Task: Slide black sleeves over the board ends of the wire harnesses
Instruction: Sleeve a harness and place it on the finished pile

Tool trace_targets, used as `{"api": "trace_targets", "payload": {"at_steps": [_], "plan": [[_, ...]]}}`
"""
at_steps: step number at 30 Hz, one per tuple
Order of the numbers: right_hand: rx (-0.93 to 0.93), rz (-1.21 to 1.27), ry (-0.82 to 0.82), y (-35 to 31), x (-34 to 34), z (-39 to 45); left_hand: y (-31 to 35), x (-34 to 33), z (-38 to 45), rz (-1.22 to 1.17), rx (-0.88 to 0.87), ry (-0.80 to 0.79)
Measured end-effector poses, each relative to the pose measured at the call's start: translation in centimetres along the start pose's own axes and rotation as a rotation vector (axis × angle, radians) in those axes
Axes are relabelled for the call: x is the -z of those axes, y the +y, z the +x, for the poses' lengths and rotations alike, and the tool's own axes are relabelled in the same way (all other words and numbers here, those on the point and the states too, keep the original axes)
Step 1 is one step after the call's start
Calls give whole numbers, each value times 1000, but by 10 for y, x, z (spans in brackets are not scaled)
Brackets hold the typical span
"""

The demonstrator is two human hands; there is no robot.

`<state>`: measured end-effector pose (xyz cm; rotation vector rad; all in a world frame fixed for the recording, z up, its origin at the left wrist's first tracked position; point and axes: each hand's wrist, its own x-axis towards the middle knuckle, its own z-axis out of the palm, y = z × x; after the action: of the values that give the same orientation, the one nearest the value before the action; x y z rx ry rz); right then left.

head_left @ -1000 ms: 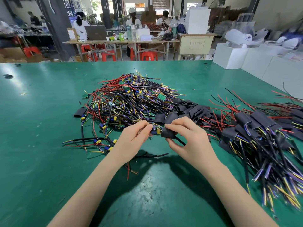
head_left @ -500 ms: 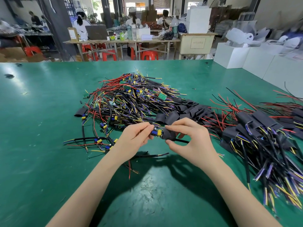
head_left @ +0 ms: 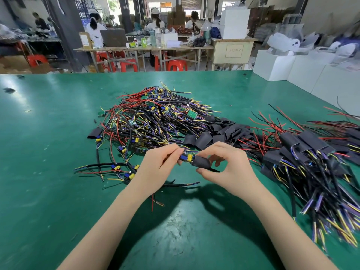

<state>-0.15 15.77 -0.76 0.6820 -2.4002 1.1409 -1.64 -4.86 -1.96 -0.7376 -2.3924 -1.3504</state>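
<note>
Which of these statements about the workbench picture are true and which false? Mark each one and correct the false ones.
1. The right hand pinches a black sleeve. True.
2. The board end held by the left hand is fully covered by the sleeve. False: its blue and yellow parts still show outside the sleeve.
3. The pile of sleeved harnesses lies to the right of the hands. True.
4. The table is red. False: it is green; the stools behind it are red.
5. Loose black sleeves lie beyond the hands, beside the pile of unsleeved harnesses. True.
</note>
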Motion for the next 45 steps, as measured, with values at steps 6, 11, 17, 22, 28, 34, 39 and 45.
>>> {"api": "trace_targets", "payload": {"at_steps": [6, 11, 17, 22, 28, 34, 39, 45], "plan": [[16, -13, 13, -1, 0, 0, 0, -1, 1, 40, -45, 26], [77, -69, 53, -1, -3, -1, -8, -5, 3, -144, 105, 19], [77, -83, 81, -1, -5, -3, -7, -8, 3, -173, 106, 24], [-95, 82, -9, 2, -3, -3, -5, -5, 1, -83, 73, 39], [-201, 253, -92, 3, -2, -1, -4, -2, 2, -94, 56, 16], [-139, 159, -17, 3, -4, -2, -7, -2, 3, -226, 95, -5], [-110, 85, 65, 1, -7, -2, -10, -5, 5, -289, 122, -1], [-60, 55, 50, -1, -7, -3, -12, -3, 4, -248, 145, 4]]}}
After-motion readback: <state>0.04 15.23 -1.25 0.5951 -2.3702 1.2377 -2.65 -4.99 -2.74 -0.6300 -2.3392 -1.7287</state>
